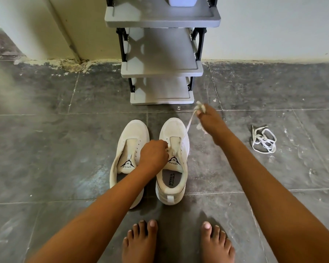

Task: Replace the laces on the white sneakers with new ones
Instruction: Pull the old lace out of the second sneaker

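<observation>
Two white sneakers stand side by side on the grey floor tiles, toes pointing away from me. The left sneaker point(130, 147) shows no lace in its eyelets. My left hand point(153, 156) grips the inner eyelet edge of the right sneaker point(174, 149), fingers curled. My right hand point(210, 122) is raised beyond the right sneaker's toe and holds a bunched white lace point(190, 123). That lace runs taut from the hand down to the shoe's eyelets. A loose white lace point(263, 139) lies in a tangle on the floor to the right.
A grey shoe rack point(161, 71) with black frame stands against the wall just behind the sneakers. My bare feet point(177, 242) are on the tiles at the near edge. A wall corner lies at the far left.
</observation>
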A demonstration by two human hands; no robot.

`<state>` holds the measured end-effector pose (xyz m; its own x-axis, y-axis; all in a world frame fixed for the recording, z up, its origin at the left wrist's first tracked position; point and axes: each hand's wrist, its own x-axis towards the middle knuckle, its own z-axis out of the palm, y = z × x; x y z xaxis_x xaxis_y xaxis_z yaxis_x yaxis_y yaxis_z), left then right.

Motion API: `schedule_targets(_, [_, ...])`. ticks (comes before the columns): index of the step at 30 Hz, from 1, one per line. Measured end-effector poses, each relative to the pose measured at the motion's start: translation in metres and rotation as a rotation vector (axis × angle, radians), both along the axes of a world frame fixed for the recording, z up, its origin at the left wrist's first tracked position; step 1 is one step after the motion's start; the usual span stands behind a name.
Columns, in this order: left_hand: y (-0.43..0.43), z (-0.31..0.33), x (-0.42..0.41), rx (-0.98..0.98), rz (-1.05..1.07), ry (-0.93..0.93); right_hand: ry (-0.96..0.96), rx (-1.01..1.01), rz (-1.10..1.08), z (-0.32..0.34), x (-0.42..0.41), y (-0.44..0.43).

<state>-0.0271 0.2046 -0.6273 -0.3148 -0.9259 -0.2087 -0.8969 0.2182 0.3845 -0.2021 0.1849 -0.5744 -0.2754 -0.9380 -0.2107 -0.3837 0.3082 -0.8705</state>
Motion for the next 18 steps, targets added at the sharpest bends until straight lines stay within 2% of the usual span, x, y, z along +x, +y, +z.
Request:
schedule_targets(5, [0.0, 0.001, 0.0, -0.003, 0.008, -0.004, -0.337, -0.004, 0.043, 0.008, 0.014, 0.003])
schedule_targets(7, [0.001, 0.002, 0.001, 0.0, 0.006, -0.008, -0.368, -0.009, 0.027, -0.005, 0.023, 0.007])
schedule_targets(9, [0.001, 0.002, 0.001, 0.001, -0.001, -0.017, -0.172, 0.001, 0.016, -0.022, 0.024, 0.009])
schedule_targets(12, [0.0, 0.001, 0.0, -0.004, -0.006, -0.018, 0.279, 0.027, 0.103, -0.042, 0.013, 0.013])
schedule_targets(15, [-0.001, 0.0, 0.0, -0.015, -0.003, -0.021, 0.404, 0.053, 0.224, -0.057, 0.009, 0.02])
schedule_targets(18, [-0.001, 0.0, 0.0, -0.02, -0.003, -0.026, 0.495, 0.033, 0.234, -0.066, 0.013, 0.025])
